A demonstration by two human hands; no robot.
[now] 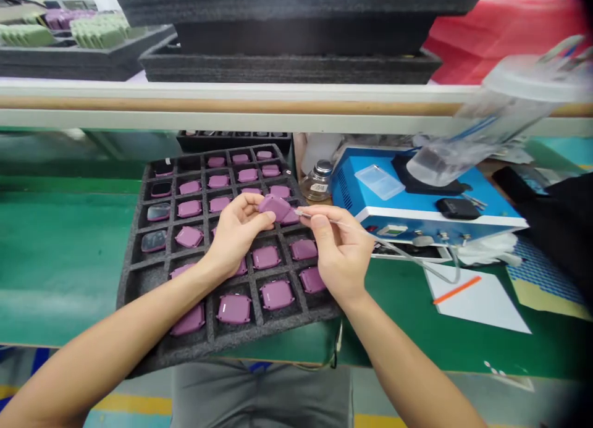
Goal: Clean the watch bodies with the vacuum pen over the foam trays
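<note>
My left hand [236,227] holds a square mauve rubbery piece [275,208], tilted, above a dark grey foam tray [134,292]. The tray's grid of cells carries several similar mauve pieces, and a few cells at its left side hold darker, glossy pieces [154,241]. My right hand [336,252] pinches a thin metal pen-like tool [322,218], with its tip at the right edge of the held piece. A thin clear tube [407,254] runs from the tool towards the machine on the right.
A blue bench-top machine [352,184] stands right of the tray, with a small glass bottle [319,181] beside it. A blurred clear cup [463,131] sits before a horizontal rail [231,105]. White paper with an orange pen [456,290] lies on the green bench [60,261].
</note>
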